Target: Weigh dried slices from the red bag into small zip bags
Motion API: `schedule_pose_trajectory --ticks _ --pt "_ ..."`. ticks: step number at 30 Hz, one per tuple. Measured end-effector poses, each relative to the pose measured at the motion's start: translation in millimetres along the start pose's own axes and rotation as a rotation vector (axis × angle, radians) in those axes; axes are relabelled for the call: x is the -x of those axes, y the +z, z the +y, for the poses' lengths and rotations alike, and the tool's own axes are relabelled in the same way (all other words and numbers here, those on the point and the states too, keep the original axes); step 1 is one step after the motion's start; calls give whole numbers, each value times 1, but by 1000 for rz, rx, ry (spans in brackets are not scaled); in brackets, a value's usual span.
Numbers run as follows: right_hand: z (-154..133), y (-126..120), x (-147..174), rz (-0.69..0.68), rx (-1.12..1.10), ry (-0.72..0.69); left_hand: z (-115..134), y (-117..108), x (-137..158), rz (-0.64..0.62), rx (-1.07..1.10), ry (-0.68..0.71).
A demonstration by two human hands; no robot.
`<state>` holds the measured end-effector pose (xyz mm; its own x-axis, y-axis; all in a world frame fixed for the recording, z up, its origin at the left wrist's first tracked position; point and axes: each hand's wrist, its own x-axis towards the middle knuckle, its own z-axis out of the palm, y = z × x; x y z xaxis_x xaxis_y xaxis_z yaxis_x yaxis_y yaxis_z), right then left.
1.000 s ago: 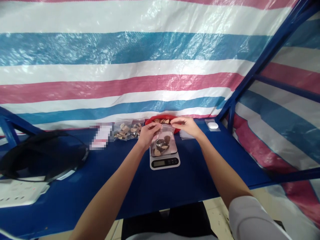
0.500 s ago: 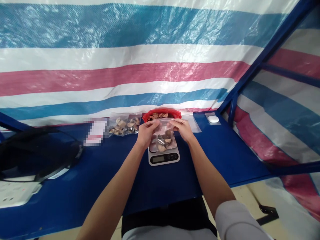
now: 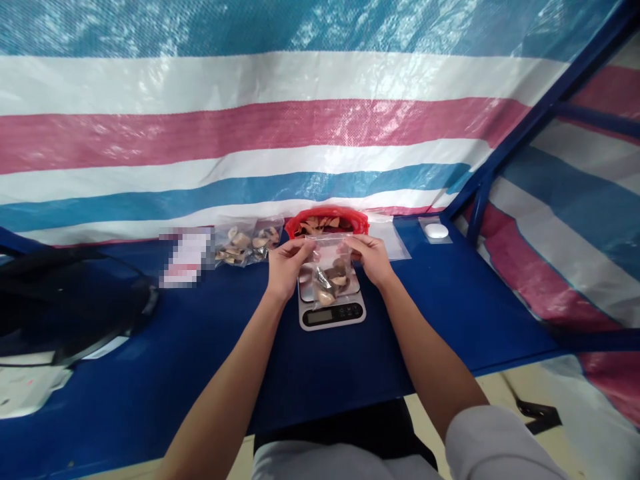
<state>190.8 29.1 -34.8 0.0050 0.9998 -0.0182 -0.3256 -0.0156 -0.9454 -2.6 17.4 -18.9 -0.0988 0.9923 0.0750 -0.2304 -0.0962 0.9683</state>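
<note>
Single head-worn camera, above near edge of blue desk (image 3: 490,313), facing forward and down; close range, left hand (image 3: 286,270) and right hand (image 3: 373,259) central, far edge mid-height, striped tarpaulin (image 3: 225,87) filling upper part.

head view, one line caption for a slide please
Left hand and right hand hold the top of a clear bag of brownish pieces over a digital scale.
</note>
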Motion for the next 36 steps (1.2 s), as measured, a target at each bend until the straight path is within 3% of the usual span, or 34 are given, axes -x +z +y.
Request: schedule_pose_trajectory --ticks 5,20,28,36 --pt "3 -1 1 -7 25 8 -7 -4 -1 -2 86 -78" --pt "-1 4 4 51 103 -66 -5 -6 6 21 -7 -68" --pt "-2 10 10 -40 134 -103 -5 -8 7 27 -107 130" --pt "-3 12 11 19 121 -123 -5 -6 10 46 -122 132"
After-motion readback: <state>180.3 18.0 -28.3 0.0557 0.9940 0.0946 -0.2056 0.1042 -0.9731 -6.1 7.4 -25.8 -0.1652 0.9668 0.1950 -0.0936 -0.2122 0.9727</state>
